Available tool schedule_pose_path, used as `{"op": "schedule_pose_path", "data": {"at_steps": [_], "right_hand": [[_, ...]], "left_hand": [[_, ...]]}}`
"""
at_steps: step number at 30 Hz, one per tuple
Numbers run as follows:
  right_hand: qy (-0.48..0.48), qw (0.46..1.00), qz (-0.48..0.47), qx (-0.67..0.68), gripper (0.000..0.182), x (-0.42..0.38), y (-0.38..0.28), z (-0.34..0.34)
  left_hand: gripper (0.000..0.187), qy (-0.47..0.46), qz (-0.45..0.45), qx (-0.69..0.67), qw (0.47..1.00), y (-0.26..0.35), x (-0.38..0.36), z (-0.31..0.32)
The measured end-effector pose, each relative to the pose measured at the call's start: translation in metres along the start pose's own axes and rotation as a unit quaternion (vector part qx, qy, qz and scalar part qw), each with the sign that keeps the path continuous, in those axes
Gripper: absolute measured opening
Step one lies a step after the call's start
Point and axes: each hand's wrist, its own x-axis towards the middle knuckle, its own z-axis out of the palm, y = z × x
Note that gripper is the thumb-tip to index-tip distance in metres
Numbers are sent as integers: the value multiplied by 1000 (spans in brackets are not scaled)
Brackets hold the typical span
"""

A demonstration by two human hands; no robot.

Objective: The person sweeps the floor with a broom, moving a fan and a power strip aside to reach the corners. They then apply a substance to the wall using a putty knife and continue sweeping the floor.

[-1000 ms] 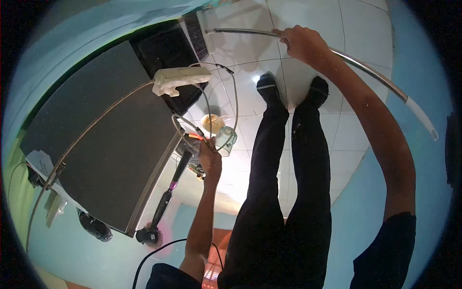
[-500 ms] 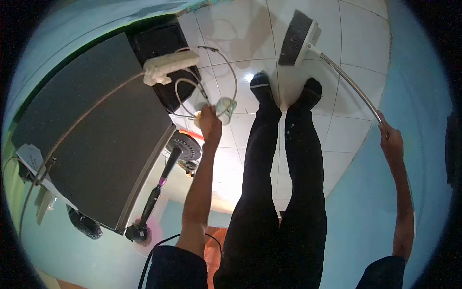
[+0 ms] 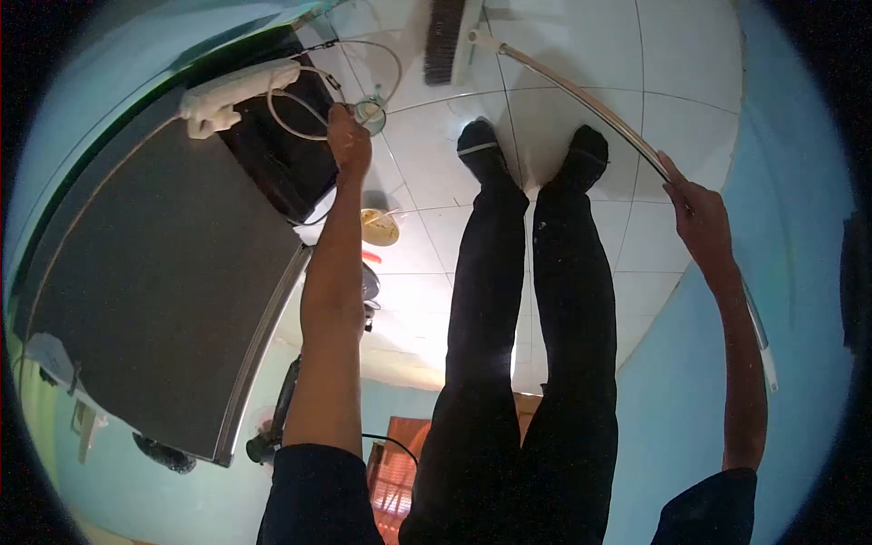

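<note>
My left hand [image 3: 350, 145] is closed at the far end of the dark-topped surface. A clear glass [image 3: 371, 116] is at its fingers, along with pale cable loops [image 3: 400, 73]; the exact grip is partly hidden. The cables join a white power strip [image 3: 241, 95], which lies to the left of the hand over a black panel. My right hand [image 3: 701, 218] is wrapped round the metal handle [image 3: 581, 95] of a broom. The broom's head [image 3: 447, 41], with dark bristles, is on the tiles at the top of the view, partly cut off.
Below my left hand, a small bowl with yellowish contents [image 3: 380, 227] stands on the white tiled floor [image 3: 581, 173]. My socked feet [image 3: 586, 154] are between the hands. A large dark grey surface [image 3: 163, 263] fills the left side; a blue wall [image 3: 790, 182] rises at right.
My left hand has moved up and left, and the glass, cables and power strip have shifted with it. The broom head has swept left and farther away; my right hand has moved up and left.
</note>
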Motion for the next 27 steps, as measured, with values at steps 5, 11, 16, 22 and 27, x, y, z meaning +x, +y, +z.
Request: {"op": "schedule_pose_path", "data": {"at_steps": [5, 11, 16, 22, 27], "right_hand": [[9, 999, -42, 33, 47, 18, -2, 25], [-65, 994, 4, 85, 47, 35, -29, 33], [-35, 992, -109, 58, 49, 79, -56, 72], [-74, 992, -97, -39, 50, 116, -94, 90], [-111, 986, -4, -121, 53, 50, -82, 19]], "left_hand": [[15, 53, -44, -5, 998, 19, -10, -3], [23, 123, -173, -76, 974, 46, -15, -33], [27, 136, -182, -95, 969, 35, -38, -50], [24, 128, -122, -100, 979, 37, -33, -49], [27, 64, -95, -80, 990, 15, -9, -25]]}}
